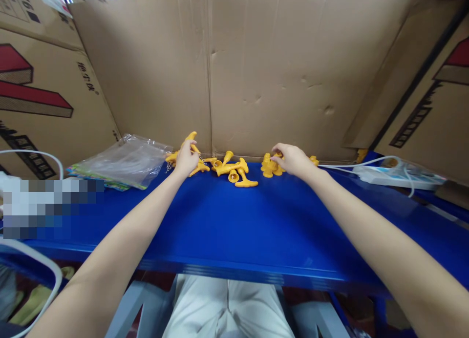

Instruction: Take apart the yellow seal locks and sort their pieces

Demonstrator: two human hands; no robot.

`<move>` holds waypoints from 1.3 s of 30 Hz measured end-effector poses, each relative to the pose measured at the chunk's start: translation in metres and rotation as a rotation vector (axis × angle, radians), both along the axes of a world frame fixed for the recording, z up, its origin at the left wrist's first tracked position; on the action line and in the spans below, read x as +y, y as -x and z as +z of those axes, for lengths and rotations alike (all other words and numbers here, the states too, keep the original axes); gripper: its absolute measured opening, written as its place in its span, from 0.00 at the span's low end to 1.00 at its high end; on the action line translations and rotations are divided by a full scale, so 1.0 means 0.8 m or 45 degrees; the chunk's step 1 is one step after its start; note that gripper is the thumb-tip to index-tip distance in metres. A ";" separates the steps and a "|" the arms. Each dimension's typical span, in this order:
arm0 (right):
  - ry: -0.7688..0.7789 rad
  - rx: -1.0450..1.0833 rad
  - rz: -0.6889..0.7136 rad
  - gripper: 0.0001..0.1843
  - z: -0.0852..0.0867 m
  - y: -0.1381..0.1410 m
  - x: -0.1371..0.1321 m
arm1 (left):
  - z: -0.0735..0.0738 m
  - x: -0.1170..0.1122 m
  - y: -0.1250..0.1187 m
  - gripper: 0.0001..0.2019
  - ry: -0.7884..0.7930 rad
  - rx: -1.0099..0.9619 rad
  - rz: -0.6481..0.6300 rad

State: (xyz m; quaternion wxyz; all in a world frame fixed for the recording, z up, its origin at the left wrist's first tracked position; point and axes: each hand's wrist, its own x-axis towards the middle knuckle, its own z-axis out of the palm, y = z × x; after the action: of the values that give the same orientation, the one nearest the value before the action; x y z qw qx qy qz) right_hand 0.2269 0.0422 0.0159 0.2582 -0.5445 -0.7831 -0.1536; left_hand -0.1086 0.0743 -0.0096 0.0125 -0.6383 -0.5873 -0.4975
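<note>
My left hand (186,160) is at the back of the blue table, its fingers closed on a yellow T-handled plastic piece (191,137) that sticks up past the fingertips. More yellow pieces and a thin metal chain (169,166) lie around and under it. To the right, my right hand (292,158) has its thumb and fingers curled round a small yellow flared plastic piece (279,168), partly hidden by the hand. Another yellow flared piece (267,166) stands just left of it. Between the hands lies a loose heap of yellow T-handles (246,183) and cone-shaped parts (233,176).
Cardboard (278,74) walls off the back of the blue table (234,230). Clear plastic bags (128,159) lie on the left. A white power strip (399,178) with cables rests on the right. Printed cartons (40,98) flank the table. Part of the left side is pixelated.
</note>
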 end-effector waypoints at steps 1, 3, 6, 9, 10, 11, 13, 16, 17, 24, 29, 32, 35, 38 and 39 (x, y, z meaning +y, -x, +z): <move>0.034 -0.005 -0.025 0.11 0.005 -0.005 0.000 | 0.002 0.004 0.003 0.19 0.008 -0.058 0.027; 0.114 -0.032 -0.096 0.12 0.013 -0.016 0.000 | 0.005 0.010 0.009 0.14 0.020 -0.106 0.105; 0.252 -0.092 -0.210 0.12 0.018 -0.033 0.000 | 0.009 0.016 0.016 0.10 0.054 -0.008 0.187; 0.345 -0.166 -0.278 0.12 0.014 -0.048 0.005 | 0.007 0.021 0.022 0.09 0.131 0.172 0.165; 0.365 -0.181 -0.306 0.13 0.011 -0.052 0.008 | 0.006 0.024 0.023 0.09 0.161 0.219 0.158; 0.380 -0.191 -0.332 0.13 0.007 -0.054 0.011 | 0.004 0.026 0.024 0.08 0.196 0.255 0.158; 0.401 -0.193 -0.376 0.15 -0.002 -0.057 0.017 | 0.001 0.030 0.024 0.08 0.261 0.306 0.173; 0.417 -0.164 -0.418 0.14 -0.016 -0.056 0.026 | -0.002 0.033 0.020 0.09 0.342 0.364 0.197; 0.422 -0.150 -0.427 0.14 -0.019 -0.055 0.029 | -0.002 0.033 0.019 0.11 0.363 0.386 0.201; 0.396 -0.066 -0.475 0.12 -0.033 -0.052 0.041 | 0.001 0.028 0.012 0.20 0.511 0.536 0.284; 0.217 -0.033 -0.467 0.11 -0.025 -0.049 0.036 | 0.001 0.024 0.011 0.23 0.517 0.561 0.292; 0.090 -0.084 -0.401 0.12 -0.012 -0.032 0.024 | 0.000 0.021 0.011 0.22 0.483 0.549 0.307; 0.043 -0.117 -0.265 0.13 -0.003 0.000 0.011 | 0.001 0.017 0.008 0.19 0.406 0.526 0.307; 0.096 -0.191 -0.088 0.12 -0.001 0.038 0.000 | 0.004 0.010 -0.002 0.17 0.328 0.499 0.276; 0.118 -0.212 -0.039 0.11 -0.002 0.051 -0.002 | 0.006 0.008 -0.007 0.16 0.306 0.495 0.255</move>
State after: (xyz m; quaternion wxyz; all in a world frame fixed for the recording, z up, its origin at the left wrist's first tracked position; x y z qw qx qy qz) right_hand 0.1862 0.0403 0.0139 0.1643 -0.5530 -0.7998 -0.1658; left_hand -0.1032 0.0805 -0.0051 0.0985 -0.6574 -0.6891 -0.2884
